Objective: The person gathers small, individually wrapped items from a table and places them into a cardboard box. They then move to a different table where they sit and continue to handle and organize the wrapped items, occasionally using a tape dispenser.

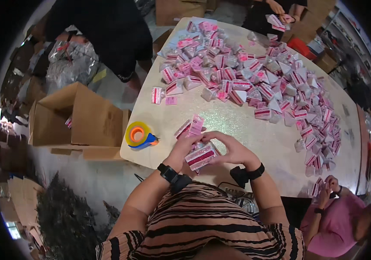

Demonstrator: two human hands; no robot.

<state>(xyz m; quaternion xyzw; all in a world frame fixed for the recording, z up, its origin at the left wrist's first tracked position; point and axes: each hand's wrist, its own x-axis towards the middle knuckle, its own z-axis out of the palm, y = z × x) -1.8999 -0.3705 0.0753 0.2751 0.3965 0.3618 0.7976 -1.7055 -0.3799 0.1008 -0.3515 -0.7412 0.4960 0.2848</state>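
Note:
Close to the table's near edge, my left hand (182,151) is closed around cake-slice-shaped pieces, white and glittery with a dark pink stripe. One cake-slice piece (200,157) faces up between my two hands. Another striped piece (183,129) and a pink card tag (196,125) stick out beyond my left fingers. My right hand (237,151) curves round the other side, thumb against the lower piece and fingertips meeting the left hand's. My fingers hide how the pieces and tag are joined. Left of my hands lies a yellow tape roll (130,135) with an orange core in a blue dispenser.
A large heap of similar wrapped pieces (237,82) covers the far and right parts of the table (159,149). An open cardboard box (96,117) stands at the left. Co-workers handle pieces at the far side and lower right; a dark-clothed person (107,34) bends at upper left.

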